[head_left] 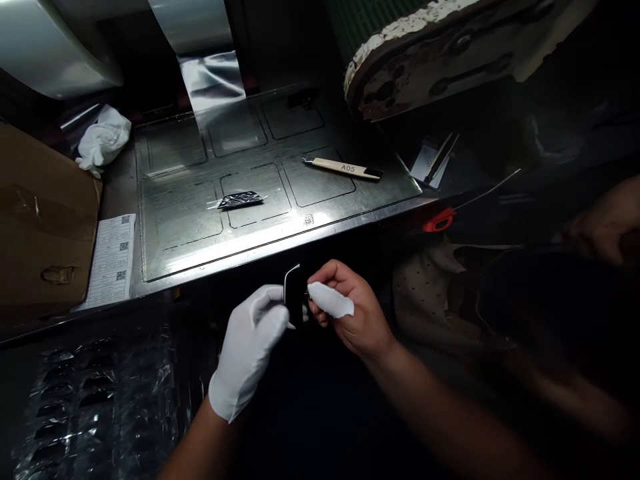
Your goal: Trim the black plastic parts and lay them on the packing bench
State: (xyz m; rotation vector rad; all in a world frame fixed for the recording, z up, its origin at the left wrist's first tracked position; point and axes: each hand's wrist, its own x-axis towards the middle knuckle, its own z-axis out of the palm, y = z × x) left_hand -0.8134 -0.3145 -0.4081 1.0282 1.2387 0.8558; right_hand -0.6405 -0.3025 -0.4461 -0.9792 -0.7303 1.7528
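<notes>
My left hand point(250, 343), in a white glove, pinches a small dark flat part with a bright edge point(293, 293) in front of the bench edge. My right hand point(350, 310) is bare except for a white cot on the thumb, and its fingers are closed on the same part from the right. Both hands hover below the metal work plate point(180, 227). On that plate lies a small dark patterned piece in clear wrap point(239, 199).
A cream utility knife marked A05 point(344, 169) lies on the plate's right side. A crumpled white cloth point(103, 139), a cardboard box point(40, 220) and a printed label sheet point(113, 260) sit left. A clear blister tray point(95, 393) is lower left. Another person's hand point(603, 223) shows at right.
</notes>
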